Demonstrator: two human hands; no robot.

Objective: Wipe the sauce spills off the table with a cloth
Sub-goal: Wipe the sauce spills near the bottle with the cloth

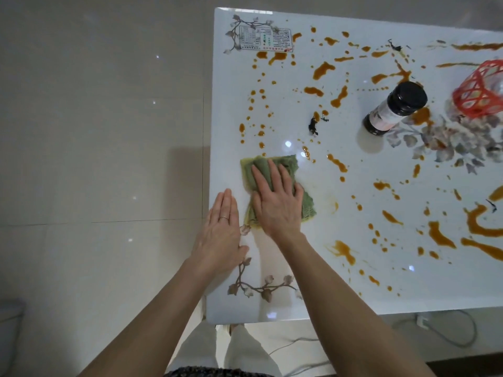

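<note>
View from the head camera, looking down on one corner of a white glossy table (313, 297). I use the green cloth (285, 164) as the reference for every position.

Hands: the right hand (277, 206) lies flat on top of the cloth, fingers straight and spread, pressing it to the table and not clutching it. The left hand (220, 235) rests just left of the cloth, palm down on the table's edge, fingers straight and together, holding nothing. It does not touch the cloth.

Cloth: bunched, with its long axis running away from me, slightly skewed to the right at its near end.

Sauce spills (322, 69): orange drops and streaks lie beyond the cloth and to its right. The closest drops sit just past its far edge, and a short streak (337, 162) lies near its far right corner. A faint smear (335, 206) shows just right of the cloth.

Also beyond and right of the cloth: a dark-capped bottle (394, 110), and further right a red basket (481, 91).

Judgement: the right hand is the working hand. Its next stroke should run forward or rightward, along or across the cloth's long axis. The bottle would need lifting or skirting.
</note>
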